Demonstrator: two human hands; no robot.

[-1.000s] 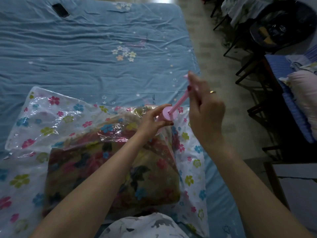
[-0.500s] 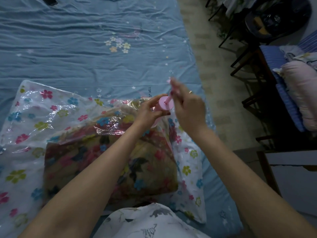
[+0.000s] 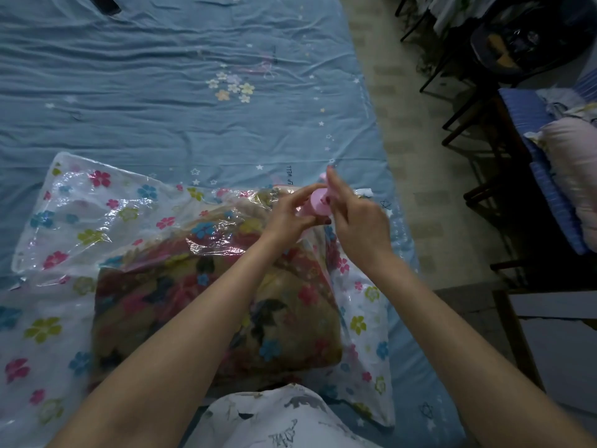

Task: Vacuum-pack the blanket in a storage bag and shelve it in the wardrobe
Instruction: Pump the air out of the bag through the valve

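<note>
Down has come our right hand [image 3: 357, 226] since a second ago, when it held the pink plunger drawn well out; the rod now sits almost wholly inside the hand pump [image 3: 318, 203], and only a pink tip shows above our fingers. Our left hand [image 3: 289, 218] is wrapped round the pump's barrel, steadying it upright on the storage bag [image 3: 80, 215]. Our right hand's grip pinches the plunger top between thumb and fingertips.

We see the folded blanket [image 3: 206, 305] inside the bag on the blue bed [image 3: 161, 92], at about 6 o'clock from the pump. Clear flower-printed plastic spreads loose toward 9 o'clock, and the film above the blanket is puffed and creased, so we judge that plenty of air remains and pumping is at an early stage.

We expect the bundle to be soft, bulky and fairly light, with slick plastic that slides in the hand and could puncture or pull open at the seal. Once it is flattened, we would take it with both hands under the blanket's firm mass, not by the loose film or the valve. A dark phone-like object [image 3: 105, 4] lies at the bed's far edge, around 11 o'clock.
</note>
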